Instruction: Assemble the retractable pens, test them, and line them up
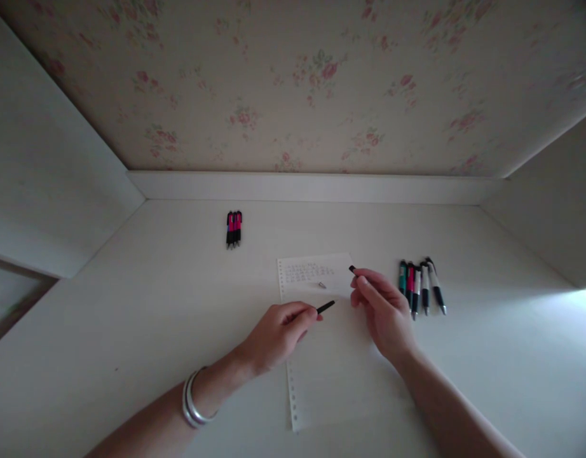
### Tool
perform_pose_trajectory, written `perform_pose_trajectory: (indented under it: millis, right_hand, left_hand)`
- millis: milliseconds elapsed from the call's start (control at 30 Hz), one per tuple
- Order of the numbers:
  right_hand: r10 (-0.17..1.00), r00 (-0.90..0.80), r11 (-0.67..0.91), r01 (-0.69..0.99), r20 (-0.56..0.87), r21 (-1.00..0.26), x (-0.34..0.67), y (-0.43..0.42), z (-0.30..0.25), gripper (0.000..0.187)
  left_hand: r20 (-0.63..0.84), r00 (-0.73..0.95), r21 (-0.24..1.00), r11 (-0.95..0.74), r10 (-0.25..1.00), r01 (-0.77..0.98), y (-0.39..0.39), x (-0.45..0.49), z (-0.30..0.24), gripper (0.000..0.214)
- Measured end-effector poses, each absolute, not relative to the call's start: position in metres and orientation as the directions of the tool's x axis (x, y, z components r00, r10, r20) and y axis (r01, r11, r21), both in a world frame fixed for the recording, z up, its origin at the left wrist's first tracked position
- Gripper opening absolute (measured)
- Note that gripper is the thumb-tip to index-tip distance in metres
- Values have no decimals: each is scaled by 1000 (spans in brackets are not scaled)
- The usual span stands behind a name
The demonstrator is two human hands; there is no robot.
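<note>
A slim black pen part (326, 307) juts from the left hand (276, 334) near the centre of the frame, its exposed end angled up and to the right. A second black pen part (353, 270) pokes from the fingers of the right hand (386, 315), just right of centre; the rest of it is hidden. The step in hand appears to be work on a pen in separate pieces, with a silver pen tip (322, 285) lying loose between the hands. The next move seems to call for a steady pinch and careful alignment of such small parts.

The left thumb and forefinger close on their piece, knuckles up; the right hand grips its own from the side, the fingers curled. Forearms reach in from the two lower corners, silver bangles (190, 401) circling the left wrist.

Beneath lies a hole-punched sheet (331, 381), handwriting (305, 270) across its top. Pink-and-black pens (234, 229) sit upper left of centre, five assorted pens (417, 286) at right, all on a white desk (178, 286).
</note>
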State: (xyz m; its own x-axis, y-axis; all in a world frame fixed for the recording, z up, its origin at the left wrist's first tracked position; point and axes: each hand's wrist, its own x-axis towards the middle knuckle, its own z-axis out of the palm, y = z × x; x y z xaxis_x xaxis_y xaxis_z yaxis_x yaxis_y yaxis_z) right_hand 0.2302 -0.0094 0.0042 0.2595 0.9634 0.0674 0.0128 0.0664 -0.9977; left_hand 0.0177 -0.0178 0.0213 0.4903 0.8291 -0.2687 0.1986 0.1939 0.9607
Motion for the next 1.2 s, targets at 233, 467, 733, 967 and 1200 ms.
perform_pose_trajectory:
  millis: [233,467,733,967,1200]
  right_hand:
    - [935,-195,320,822,295,-472,229,-15,1,30]
    - [935,-197,317,835,294,-450,232,-13,-7,30]
    - [988,-51,152,519,148,-841,218,-25,14,32]
    - [985,-168,7,294,-44,-956,208,-31,7,36]
    - [956,-273,-103,37,-110,-994,213,-26,12,34]
  left_hand:
    - [-235,481,969,162,845,189,-17,16,23,39]
    - [-258,439,966,219,861,138,-17,18,18,37]
    - [-207,417,975,154,885,158,-18,19,20,26]
    - [-147,476,965,20,867,262,-20,21,26,26]
    - [-156,472,965,31,868,261,-20,21,25,28]
